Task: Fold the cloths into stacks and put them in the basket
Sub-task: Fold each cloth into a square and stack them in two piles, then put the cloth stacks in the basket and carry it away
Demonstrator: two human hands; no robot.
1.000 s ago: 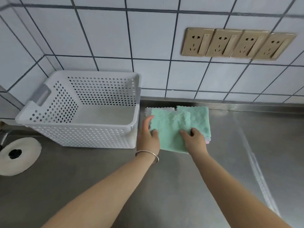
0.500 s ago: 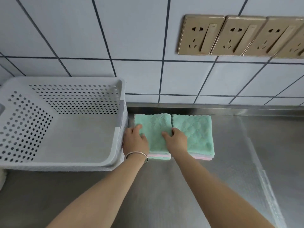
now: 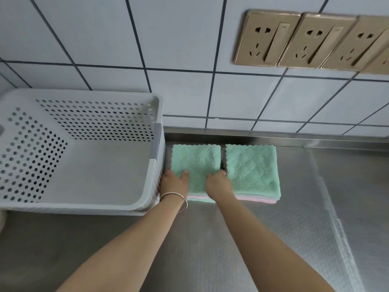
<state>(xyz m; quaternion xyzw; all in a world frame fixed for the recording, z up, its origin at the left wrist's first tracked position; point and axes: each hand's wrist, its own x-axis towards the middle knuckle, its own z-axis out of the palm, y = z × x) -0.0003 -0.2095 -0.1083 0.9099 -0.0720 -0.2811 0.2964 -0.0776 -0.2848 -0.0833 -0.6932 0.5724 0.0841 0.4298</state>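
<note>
Two stacks of folded cloths lie side by side on the counter (image 3: 210, 239), just right of the basket (image 3: 155, 148). The left stack (image 3: 195, 161) sits next to the basket wall; the right stack (image 3: 252, 169) lies beyond it. The left hand (image 3: 174, 183) and right hand (image 3: 219, 183) both clasp the left stack's near edge, thumbs on top, fingers tucked at its sides.

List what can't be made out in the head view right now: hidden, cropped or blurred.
- Head view: left hand fingers other than the thumb are out of sight at the left stack edge; grip unclear.
- Head view: cloth count in left stack and right stack; only edge layers show.
- Head view: basket left end, cut by the frame.
- Head view: rightmost socket, cut by the frame.
</note>
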